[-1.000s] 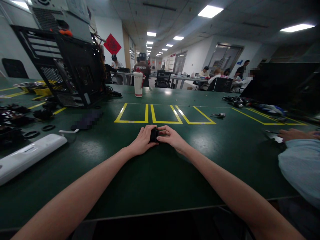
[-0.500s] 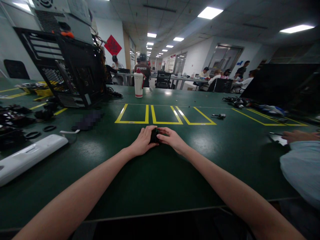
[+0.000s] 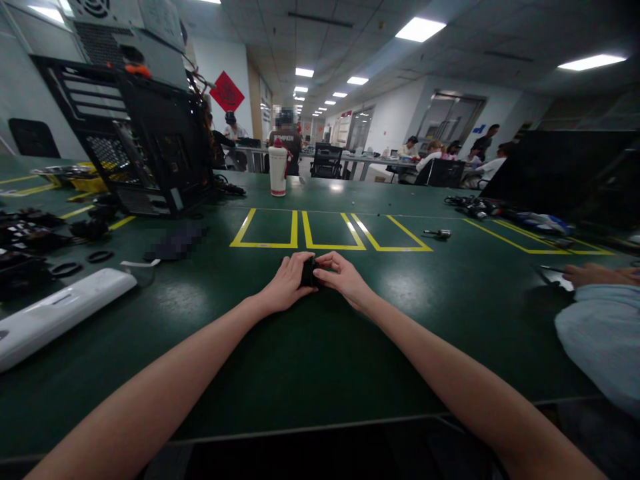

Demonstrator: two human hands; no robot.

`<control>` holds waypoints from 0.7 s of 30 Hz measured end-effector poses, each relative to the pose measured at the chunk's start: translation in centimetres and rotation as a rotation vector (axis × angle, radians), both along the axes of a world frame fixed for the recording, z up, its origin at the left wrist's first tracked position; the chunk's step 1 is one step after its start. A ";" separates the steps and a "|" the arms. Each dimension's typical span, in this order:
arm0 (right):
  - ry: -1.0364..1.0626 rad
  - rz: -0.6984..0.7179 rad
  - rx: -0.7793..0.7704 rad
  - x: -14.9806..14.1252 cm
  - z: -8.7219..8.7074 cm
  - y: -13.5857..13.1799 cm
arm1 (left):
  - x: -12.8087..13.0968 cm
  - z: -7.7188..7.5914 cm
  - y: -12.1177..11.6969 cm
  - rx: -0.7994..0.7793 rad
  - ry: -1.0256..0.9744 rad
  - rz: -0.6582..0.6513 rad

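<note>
A small black part (image 3: 308,272), its exact kind not clear, is between my hands near the middle of the green table (image 3: 320,360). My left hand (image 3: 287,283) is closed around its left side, thumb below and fingers over the top. From the right, the bent thumb and fingertips of my right hand (image 3: 342,277) pinch at its right edge. Much of the part is covered by my fingers. Beyond my hands, yellow tape outlines (image 3: 333,247) mark the tabletop.
An open black computer case (image 3: 150,147) stands at left, above a white power strip (image 3: 65,313). A white cup (image 3: 278,172) is at the back. A small metal-ended tool (image 3: 440,234) lies right of the tape. At far right, a co-worker's sleeve (image 3: 600,327) rests on the table.
Both of my hands stay almost in place around the black part, with only a slight shift of the right fingers. The co-worker's sleeve at right has moved slightly left.
</note>
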State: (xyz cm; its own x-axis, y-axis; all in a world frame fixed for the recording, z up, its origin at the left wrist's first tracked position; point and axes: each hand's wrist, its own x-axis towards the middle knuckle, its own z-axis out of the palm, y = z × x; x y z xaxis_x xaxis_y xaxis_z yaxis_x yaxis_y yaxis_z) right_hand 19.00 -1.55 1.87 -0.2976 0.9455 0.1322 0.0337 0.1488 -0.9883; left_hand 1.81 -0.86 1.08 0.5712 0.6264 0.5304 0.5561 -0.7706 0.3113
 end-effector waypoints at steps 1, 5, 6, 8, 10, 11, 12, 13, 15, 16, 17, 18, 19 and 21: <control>0.000 0.000 -0.013 0.0 -0.1 0.1 | 0.0 0.0 0.0 0.003 0.000 0.000; -0.021 0.014 -0.001 0.1 0.0 0.2 | 0.0 -0.3 0.2 0.016 -0.006 0.008; -0.019 0.021 0.021 0.1 0.1 0.1 | 0.0 -0.4 0.2 0.014 -0.005 0.011; -0.006 0.031 0.053 0.2 0.2 -0.1 | 0.0 -0.4 0.3 0.008 -0.006 0.017; 0.003 0.036 0.052 0.2 0.3 -0.3 | 0.0 -0.4 0.2 -0.003 -0.009 0.016; 0.003 0.031 0.044 0.2 0.3 -0.3 | 0.0 -0.3 0.2 -0.005 -0.011 0.015; 0.005 0.023 0.035 0.1 0.3 -0.4 | 0.0 -0.3 0.2 -0.006 -0.012 0.012; 0.010 0.013 0.026 0.1 0.3 -0.4 | 0.0 -0.2 0.1 -0.005 -0.011 0.009; 0.029 -0.005 0.015 -0.1 0.2 -0.3 | 0.0 -0.2 0.1 -0.002 -0.009 0.006; 0.036 -0.011 0.010 -0.1 0.1 -0.3 | 0.0 -0.1 0.1 -0.002 -0.009 0.006; 0.038 -0.013 0.002 -0.1 0.1 -0.2 | 0.0 -0.1 0.1 -0.004 -0.008 0.007; 0.034 -0.014 -0.011 -0.1 0.1 -0.1 | 0.0 -0.1 0.1 -0.008 -0.007 0.009; 0.027 -0.015 -0.026 -0.1 0.0 0.0 | 0.0 -0.1 0.1 -0.012 -0.007 0.013; 0.007 -0.007 -0.039 0.0 0.0 0.1 | 0.0 -0.1 0.1 -0.015 -0.002 0.015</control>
State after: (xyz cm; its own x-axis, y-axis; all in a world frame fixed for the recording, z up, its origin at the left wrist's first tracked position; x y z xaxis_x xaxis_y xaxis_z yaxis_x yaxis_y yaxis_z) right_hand 19.00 -1.45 1.90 -0.2900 0.9521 0.0967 0.0279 0.1094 -0.9936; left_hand 1.79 -0.76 0.93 0.5608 0.6427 0.5219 0.5666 -0.7576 0.3241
